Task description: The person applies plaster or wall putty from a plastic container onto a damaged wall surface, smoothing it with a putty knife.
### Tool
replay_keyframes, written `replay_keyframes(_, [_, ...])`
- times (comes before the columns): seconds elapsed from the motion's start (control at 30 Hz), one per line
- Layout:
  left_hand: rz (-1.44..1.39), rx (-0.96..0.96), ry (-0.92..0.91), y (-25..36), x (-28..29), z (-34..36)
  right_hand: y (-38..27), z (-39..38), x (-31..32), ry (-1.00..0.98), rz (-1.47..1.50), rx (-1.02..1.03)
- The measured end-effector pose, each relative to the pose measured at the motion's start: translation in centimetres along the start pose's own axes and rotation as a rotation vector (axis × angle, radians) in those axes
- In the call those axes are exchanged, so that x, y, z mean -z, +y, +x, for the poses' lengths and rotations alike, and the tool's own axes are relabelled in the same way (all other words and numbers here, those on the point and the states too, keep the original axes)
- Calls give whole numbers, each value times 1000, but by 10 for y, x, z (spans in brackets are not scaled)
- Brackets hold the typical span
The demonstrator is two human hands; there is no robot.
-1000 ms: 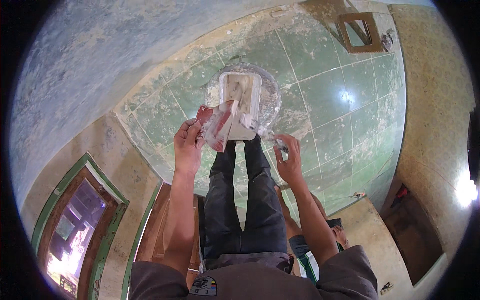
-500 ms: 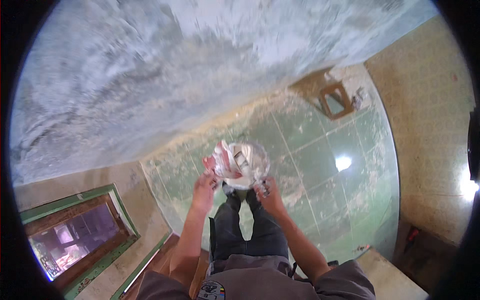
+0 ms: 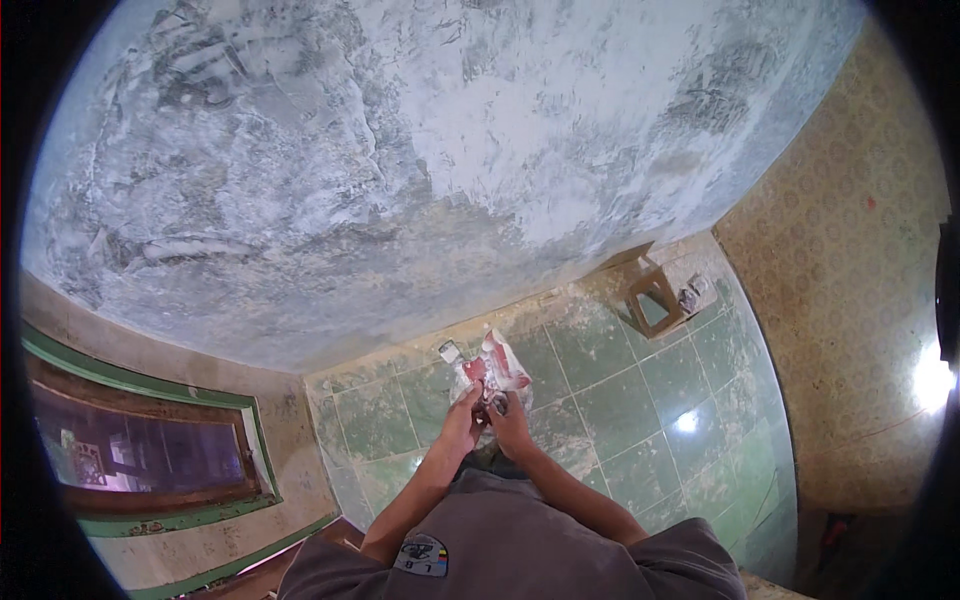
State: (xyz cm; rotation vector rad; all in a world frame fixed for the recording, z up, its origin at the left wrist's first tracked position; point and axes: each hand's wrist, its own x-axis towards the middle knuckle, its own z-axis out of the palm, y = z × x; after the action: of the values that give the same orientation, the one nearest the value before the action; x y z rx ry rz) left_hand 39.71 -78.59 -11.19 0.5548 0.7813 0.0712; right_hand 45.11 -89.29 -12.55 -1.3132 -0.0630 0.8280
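Observation:
Both my hands are close together in front of my body, at the lower middle of the head view. Closed fingers of my left hand (image 3: 463, 418) grip the near left side of a red-and-white, white-smeared bundle (image 3: 505, 370), which looks like a crumpled plastic bag. My right hand (image 3: 510, 425) is closed at the bundle's near right side, almost touching the left. A small pale, flat piece with a grey face (image 3: 450, 352) sticks out at the far left of the bundle; what it is stays unclear. The fingertips and the bundle's underside are hidden.
A patchy grey-white plastered wall (image 3: 400, 180) rises ahead. A brown wooden stool-like frame (image 3: 655, 303) stands by the wall, with a crumpled packet (image 3: 692, 292) beside it. Green floor tiles (image 3: 590, 400) are spotted white. A green-framed window (image 3: 150, 440) is at left, a patterned tan wall (image 3: 850, 260) at right.
My hands have come together from either side of the bundle. The view has tilted up, showing more wall. The round, pale container seen under the bundle is now mostly hidden.

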Motion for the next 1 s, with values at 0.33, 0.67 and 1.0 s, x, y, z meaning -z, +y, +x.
replay_keyframes(0.33, [170,-82,-5,17,-28,-18,-3,2,16,9,221,22])
replay_keyframes(0.67, [221,-227,346,29,88,-33,125,57,142,159,-638,-140])
replay_keyframes(1.0, [166,-13,370,30,161,-27,161,85,87,-114,-1122,-135])
